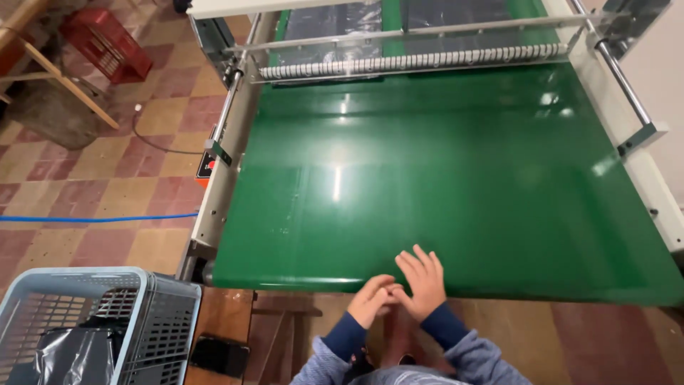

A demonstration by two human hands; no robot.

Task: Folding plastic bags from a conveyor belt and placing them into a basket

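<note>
My left hand [372, 299] and my right hand [423, 282] meet at the near edge of a wide glossy green conveyor belt [442, 178]. The left hand's fingers are curled and touch the right hand's thumb side. The right hand lies flat with its fingers spread on the belt's front edge. Neither hand holds anything that I can see. Both wrists wear dark blue cuffs under grey-blue sleeves.
A ribbed white roller [413, 61] and a metal bar cross the belt's far end, with dark plastic film beyond. The white machine frame [228, 164] borders the left side. A grey plastic crate [85, 321] with a dark bag stands lower left. A blue hose [92, 219] crosses the tiled floor.
</note>
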